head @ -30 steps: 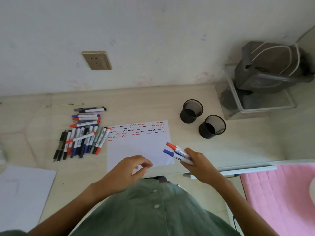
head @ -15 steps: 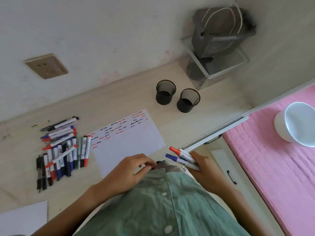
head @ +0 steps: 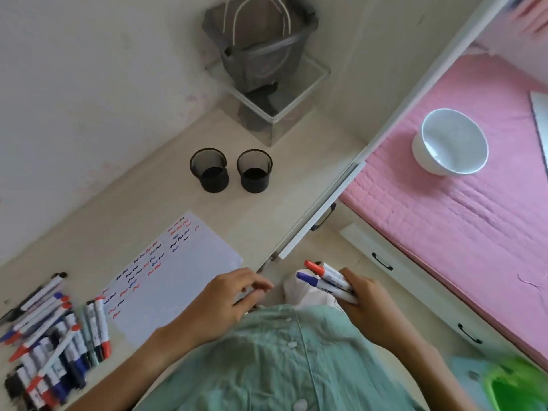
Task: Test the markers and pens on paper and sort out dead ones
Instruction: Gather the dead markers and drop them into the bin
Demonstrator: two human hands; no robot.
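- While the right hand gripped two white-barrelled markers, the red-capped marker and the blue-capped marker lay side by side in its curled fingers, caps pointing up and left, held off the desk's front edge above the green shirt.
- Just beside it, the left hand hovered at the desk's near edge with fingers loosely bent toward the thumb; whether it pinched anything could not be told.
- Under the left hand's far side lay the sheet of paper, white and tilted, its far strip covered with short squiggles in red, blue and black.
- Left of the paper sat the pile of markers: white barrels with red, blue and black caps, some crossed over others, blurred at the near end.
- Farther back on the desk stood two black mesh cups, the left cup and the right cup, upright and near each other.
- Beyond them, against the wall, a grey bag sat in a clear bin.
- Off to the right, a white bowl rested on the pink mattress.
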